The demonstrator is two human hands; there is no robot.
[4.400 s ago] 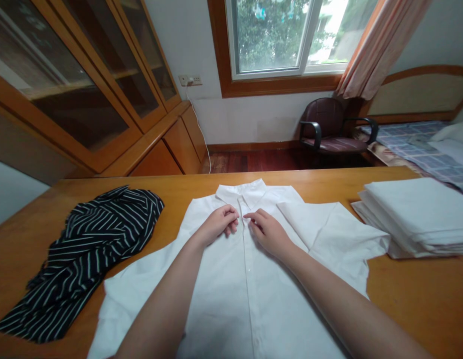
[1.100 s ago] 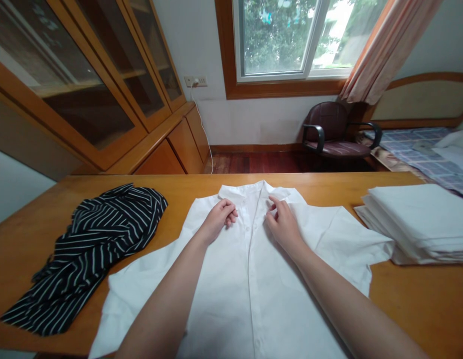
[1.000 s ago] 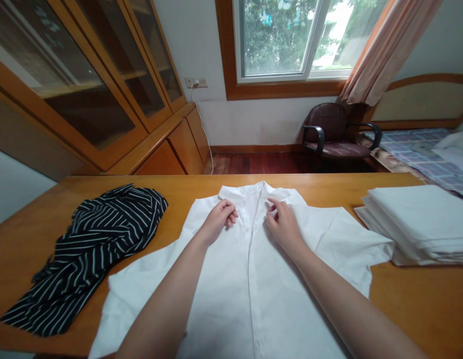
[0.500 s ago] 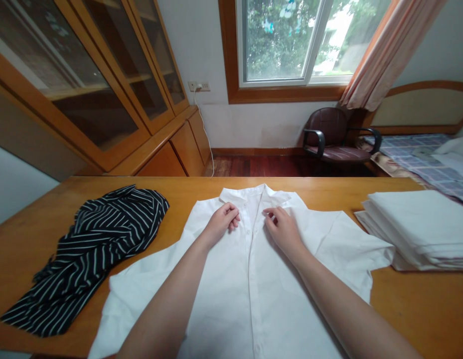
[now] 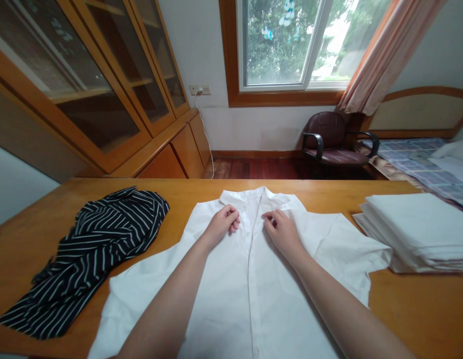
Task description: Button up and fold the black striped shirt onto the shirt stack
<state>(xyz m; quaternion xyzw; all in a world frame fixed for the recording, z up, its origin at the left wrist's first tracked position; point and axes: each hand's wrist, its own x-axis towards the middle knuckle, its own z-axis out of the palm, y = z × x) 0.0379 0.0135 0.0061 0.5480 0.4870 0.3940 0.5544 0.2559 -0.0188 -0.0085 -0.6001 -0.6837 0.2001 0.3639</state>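
Observation:
A white short-sleeved shirt [image 5: 231, 279] lies front up, its collar at the far side and its button placket running down the middle. My left hand [image 5: 224, 222] is over the shirt just below the left side of the collar, its fingers curled in with no cloth showing in them. Across the neck opening, my right hand [image 5: 280, 227] is loosely closed, with bent fingertips by the placket edge. No fabric is visibly lifted by either hand. Whether the fingertips touch the cloth is hard to tell. Both forearms cover parts of the shirt front.
A crumpled black-and-white striped garment [image 5: 100, 244] lies left on the wooden table [image 5: 414, 304]. Folded white cloths [image 5: 421, 224] are stacked at the right, close to the shirt's sleeve. Beyond the table are a cabinet [image 5: 167, 154], an armchair [image 5: 328, 134] and a bed [image 5: 421, 159].
The view has tilted up very slightly, so everything sits a little lower in the picture. Hands and shirt keep practically the same positions.

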